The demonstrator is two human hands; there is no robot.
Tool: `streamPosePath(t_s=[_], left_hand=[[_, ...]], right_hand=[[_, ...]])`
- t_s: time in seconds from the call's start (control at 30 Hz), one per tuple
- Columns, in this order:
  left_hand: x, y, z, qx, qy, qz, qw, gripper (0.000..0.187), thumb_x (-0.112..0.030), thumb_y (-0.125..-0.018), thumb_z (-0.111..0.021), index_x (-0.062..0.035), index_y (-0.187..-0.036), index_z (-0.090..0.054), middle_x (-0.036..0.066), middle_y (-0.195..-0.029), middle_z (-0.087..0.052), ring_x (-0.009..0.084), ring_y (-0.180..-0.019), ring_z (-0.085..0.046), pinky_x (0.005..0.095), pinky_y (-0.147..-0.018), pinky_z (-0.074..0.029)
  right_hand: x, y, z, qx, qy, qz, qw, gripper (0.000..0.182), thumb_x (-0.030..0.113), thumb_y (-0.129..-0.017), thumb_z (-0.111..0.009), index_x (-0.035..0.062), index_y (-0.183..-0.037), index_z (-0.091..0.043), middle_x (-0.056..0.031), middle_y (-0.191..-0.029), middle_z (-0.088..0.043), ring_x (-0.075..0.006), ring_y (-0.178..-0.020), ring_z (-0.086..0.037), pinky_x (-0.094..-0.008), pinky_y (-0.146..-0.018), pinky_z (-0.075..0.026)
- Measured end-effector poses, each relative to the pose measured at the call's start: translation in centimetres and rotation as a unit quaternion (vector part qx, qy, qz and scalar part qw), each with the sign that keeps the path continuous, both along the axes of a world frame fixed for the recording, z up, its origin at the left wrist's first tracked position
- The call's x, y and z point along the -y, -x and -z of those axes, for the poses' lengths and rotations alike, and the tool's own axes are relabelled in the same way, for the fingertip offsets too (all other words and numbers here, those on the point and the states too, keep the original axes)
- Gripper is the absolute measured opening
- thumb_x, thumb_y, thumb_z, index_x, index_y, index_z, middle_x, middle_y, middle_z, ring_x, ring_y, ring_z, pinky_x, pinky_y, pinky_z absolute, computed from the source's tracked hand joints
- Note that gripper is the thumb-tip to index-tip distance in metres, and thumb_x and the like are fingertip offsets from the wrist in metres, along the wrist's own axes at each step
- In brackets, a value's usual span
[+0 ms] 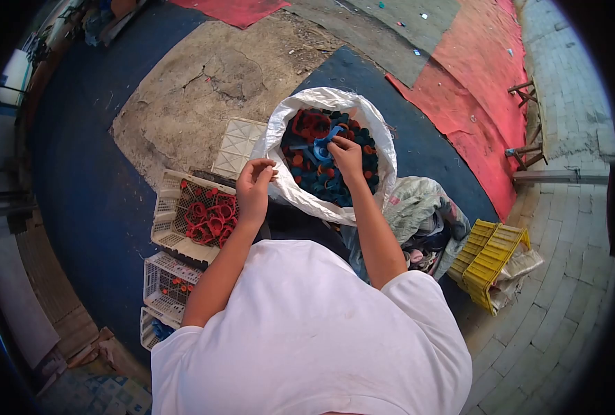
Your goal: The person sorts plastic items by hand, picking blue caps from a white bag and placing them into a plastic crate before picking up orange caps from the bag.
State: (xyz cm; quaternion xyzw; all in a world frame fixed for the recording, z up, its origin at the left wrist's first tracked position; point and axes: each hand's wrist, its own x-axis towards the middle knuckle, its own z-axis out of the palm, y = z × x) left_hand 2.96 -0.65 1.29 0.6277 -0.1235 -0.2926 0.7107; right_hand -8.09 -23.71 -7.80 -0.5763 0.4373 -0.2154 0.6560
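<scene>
Centrally, the right hand [347, 158] pinches a blue plastic piece [323, 148] over an open white sack [388, 149], the left hand [254, 190] half-open at its left edge, hold unclear.

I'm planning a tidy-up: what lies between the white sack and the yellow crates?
Between the white sack and yellow crates, the head view shows a rumpled greenish bag with cloth inside.

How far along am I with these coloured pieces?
Seemingly done: red pieces in one crate, orange-red ones in a second crate, blue ones in a third crate. In hand: a blue piece, in your right hand over the sack. Left to do, probably: the large mixed-colour heap inside it.
</scene>
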Motion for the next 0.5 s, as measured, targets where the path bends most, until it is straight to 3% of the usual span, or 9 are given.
streamPosePath(t_s=[0.03, 0.13, 0.23, 0.37, 0.4, 0.5], left_hand=[[0.6, 0.1, -0.3, -0.014, 0.008, 0.014, 1.0, 0.014, -0.008, -0.099, -0.059, -0.0025, -0.109, -0.066, 0.006, -0.105, -0.069, 0.012, -0.094, -0.066, 0.0282, -0.085, -0.054], [2.7, 0.6, -0.9, -0.069, 0.038, 0.057, 0.995, 0.016, -0.009, -0.099, -0.061, -0.0024, -0.113, -0.065, 0.005, -0.107, -0.068, 0.011, -0.098, -0.064, 0.0258, -0.082, -0.053], [4.6, 0.3, -0.5, 0.036, -0.002, 0.135, 0.99, 0.021, -0.013, -0.097, -0.064, -0.0022, -0.115, -0.065, 0.005, -0.109, -0.067, 0.0126, -0.101, -0.062, 0.0275, -0.086, -0.051], [7.4, 0.7, 0.4, -0.03, -0.041, 0.172, 0.984, 0.04, -0.022, -0.093, -0.07, -0.006, -0.128, -0.058, 0.007, -0.127, -0.059, 0.0168, -0.113, -0.056, 0.0294, -0.1, -0.044], [8.2, 0.5, 0.3, -0.075, -0.019, 0.182, 0.98, 0.057, -0.03, -0.092, -0.073, -0.0105, -0.14, -0.048, 0.01, -0.138, -0.051, 0.0214, -0.121, -0.052, 0.0369, -0.103, -0.043], [9.6, 1.3, -0.2, -0.311, 0.012, 0.138, 0.94, 0.072, -0.04, -0.091, -0.075, -0.0119, -0.147, -0.038, 0.014, -0.145, -0.043, 0.0287, -0.128, -0.049, 0.0488, -0.104, -0.043]], right_hand=[[-0.2, 0.8, -1.7, 0.032, -0.06, 0.005, 0.998, 0.032, 0.012, -0.084, -0.075, -0.0006, -0.113, -0.076, -0.0043, -0.081, -0.074, -0.0067, -0.057, -0.06, -0.0242, -0.053, -0.047], [-0.8, 2.4, -4.4, 0.086, -0.071, 0.045, 0.993, 0.028, 0.008, -0.089, -0.073, -0.0003, -0.116, -0.074, -0.0013, -0.078, -0.069, -0.0031, -0.052, -0.051, -0.022, -0.046, -0.038], [-0.7, 3.8, -6.3, 0.148, -0.122, 0.076, 0.979, 0.029, 0.006, -0.09, -0.072, -0.0013, -0.118, -0.073, -0.0015, -0.081, -0.07, -0.0045, -0.051, -0.051, -0.0227, -0.046, -0.038], [-0.3, 6.0, -8.0, 0.265, -0.215, 0.076, 0.937, 0.025, 0.008, -0.092, -0.069, -0.001, -0.115, -0.071, 0.0016, -0.077, -0.065, -0.0055, -0.055, -0.053, -0.0219, -0.049, -0.039], [-0.5, 6.4, -9.1, 0.287, -0.228, 0.056, 0.929, 0.023, 0.011, -0.093, -0.068, 0.0005, -0.113, -0.07, 0.0025, -0.079, -0.064, -0.0057, -0.061, -0.057, -0.0207, -0.052, -0.039], [-1.2, 6.8, -10.1, 0.281, -0.259, 0.087, 0.92, 0.019, 0.011, -0.097, -0.064, 0.001, -0.112, -0.067, 0.0005, -0.084, -0.065, -0.007, -0.061, -0.055, -0.0228, -0.053, -0.042]])
